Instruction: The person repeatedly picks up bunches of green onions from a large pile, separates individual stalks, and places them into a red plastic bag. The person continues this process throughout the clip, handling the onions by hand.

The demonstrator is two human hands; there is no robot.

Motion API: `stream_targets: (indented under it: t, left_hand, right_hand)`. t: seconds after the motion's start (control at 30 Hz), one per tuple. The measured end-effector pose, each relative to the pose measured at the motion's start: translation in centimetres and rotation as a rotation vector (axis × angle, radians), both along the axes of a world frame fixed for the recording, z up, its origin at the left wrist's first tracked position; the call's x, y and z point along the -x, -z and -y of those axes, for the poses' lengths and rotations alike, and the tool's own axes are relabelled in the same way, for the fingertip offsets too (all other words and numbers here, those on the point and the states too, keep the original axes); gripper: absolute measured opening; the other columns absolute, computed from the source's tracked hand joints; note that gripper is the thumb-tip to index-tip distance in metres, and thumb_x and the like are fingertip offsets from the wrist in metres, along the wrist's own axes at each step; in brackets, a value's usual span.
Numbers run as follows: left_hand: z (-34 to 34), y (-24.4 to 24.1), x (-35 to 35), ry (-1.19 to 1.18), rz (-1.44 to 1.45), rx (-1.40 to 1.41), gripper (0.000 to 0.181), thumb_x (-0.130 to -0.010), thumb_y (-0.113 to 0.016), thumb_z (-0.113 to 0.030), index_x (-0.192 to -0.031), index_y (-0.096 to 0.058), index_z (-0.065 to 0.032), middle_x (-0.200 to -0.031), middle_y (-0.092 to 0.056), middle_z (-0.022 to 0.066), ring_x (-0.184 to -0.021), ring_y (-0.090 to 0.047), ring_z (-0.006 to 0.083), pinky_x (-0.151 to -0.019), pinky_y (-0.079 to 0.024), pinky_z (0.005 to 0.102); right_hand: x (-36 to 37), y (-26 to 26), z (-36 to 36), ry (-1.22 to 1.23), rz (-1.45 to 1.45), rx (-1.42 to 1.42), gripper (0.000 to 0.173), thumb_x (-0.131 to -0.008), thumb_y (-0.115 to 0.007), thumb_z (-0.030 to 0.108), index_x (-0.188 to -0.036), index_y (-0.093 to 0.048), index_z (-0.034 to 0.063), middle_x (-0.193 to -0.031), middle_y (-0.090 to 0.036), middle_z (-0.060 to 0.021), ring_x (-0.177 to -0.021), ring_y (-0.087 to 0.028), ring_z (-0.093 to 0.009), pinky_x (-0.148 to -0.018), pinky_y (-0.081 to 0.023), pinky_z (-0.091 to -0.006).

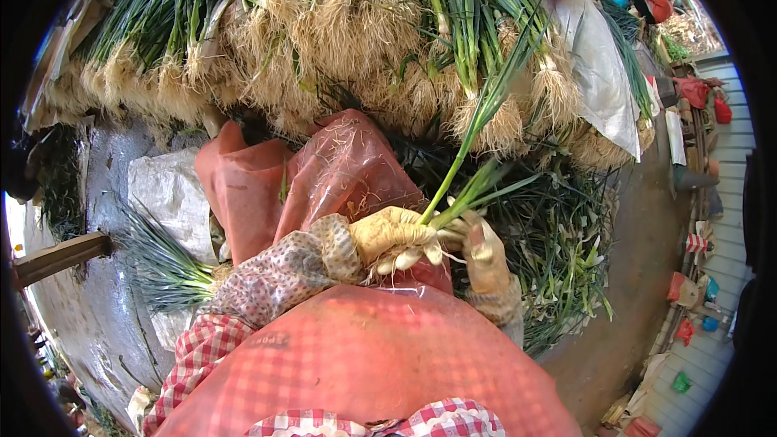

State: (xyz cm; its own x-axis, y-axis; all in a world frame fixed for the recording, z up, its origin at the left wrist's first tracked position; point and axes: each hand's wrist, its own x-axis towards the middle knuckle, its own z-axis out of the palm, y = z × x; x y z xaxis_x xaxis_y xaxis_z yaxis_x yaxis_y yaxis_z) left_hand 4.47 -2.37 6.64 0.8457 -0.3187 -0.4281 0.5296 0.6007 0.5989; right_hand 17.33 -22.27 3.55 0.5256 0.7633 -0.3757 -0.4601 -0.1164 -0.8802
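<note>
My left hand, in a soiled pale glove, is curled around the lower end of green onion stalks, with thin roots hanging below the fingers. One stalk rises long toward the upper right; shorter leaves fan out beside it. My right hand, gloved too, has its fingers bent against the base of those shorter leaves. Part of its grip is hidden behind the stalks. Both hands are above my lap, over a translucent red plastic apron dotted with root bits.
Green onions with bushy roots are heaped across the far side. Stripped leaves cover the ground at right. A small onion bunch lies by a white sack at left, near a wooden beam. White sheeting drapes the heap's right end.
</note>
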Motion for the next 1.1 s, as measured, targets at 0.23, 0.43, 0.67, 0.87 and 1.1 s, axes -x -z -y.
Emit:
stream_targets:
  t: [0.23,0.43,0.67,0.87,1.1]
  left_hand:
    - [0.2,-0.8,0.9,-0.059,-0.049,-0.096,0.038,-0.096,-0.053,-0.037,-0.094,-0.067,-0.0024,-0.054,-0.051,0.0004,-0.039,-0.041,0.0073,-0.036,-0.031,0.0220]
    - [0.8,0.5,0.1,-0.129,-0.034,-0.162,0.039,-0.098,-0.049,-0.035,-0.089,-0.065,-0.0009,-0.046,-0.046,0.0020,-0.033,-0.038,0.0106,-0.033,-0.028,0.0231]
    - [1.0,1.1,0.0,0.065,0.106,0.217,0.048,-0.096,-0.053,-0.039,-0.082,-0.065,0.0059,-0.044,-0.048,0.0066,-0.033,-0.043,0.0150,-0.032,-0.034,0.0255]
    - [0.7,0.5,1.5,-0.208,-0.030,-0.012,0.050,-0.094,-0.056,-0.045,-0.103,-0.062,0.0031,-0.077,-0.066,0.0134,-0.051,-0.060,0.0175,-0.039,-0.045,0.0233]
    - [1.9,3.3,2.4,-0.160,-0.041,-0.203,0.032,-0.097,-0.055,-0.034,-0.099,-0.060,-0.0023,-0.057,-0.050,0.0003,-0.040,-0.038,0.0095,-0.038,-0.030,0.0246]
  right_hand:
    - [0.4,-4.4,-2.5,0.087,0.051,-0.011,0.025,-0.097,-0.058,0.023,-0.093,-0.064,-0.0008,-0.066,-0.063,-0.0045,-0.053,-0.056,-0.011,-0.049,-0.044,-0.0226]
    - [-1.0,-3.8,2.0,0.470,-0.117,-0.580,0.025,-0.096,-0.059,0.024,-0.097,-0.062,-0.0012,-0.081,-0.067,-0.0166,-0.060,-0.062,-0.019,-0.055,-0.050,-0.0273]
    - [0.6,0.8,-1.1,0.094,-0.119,-0.491,0.052,-0.095,-0.060,0.033,-0.133,-0.048,0.0002,-0.137,-0.051,-0.0169,-0.118,-0.056,-0.026,-0.093,-0.048,-0.0345]
    - [1.3,-4.4,-4.7,0.096,-0.142,-0.253,0.024,-0.097,-0.057,0.021,-0.102,-0.059,-0.0025,-0.094,-0.065,-0.0109,-0.074,-0.061,-0.013,-0.066,-0.051,-0.0262]
    - [1.2,-2.8,-10.0,0.107,-0.025,-0.091,0.025,-0.090,-0.068,0.022,-0.088,-0.054,0.0009,-0.064,-0.057,-0.0037,-0.053,-0.056,-0.011,-0.048,-0.047,-0.0275]
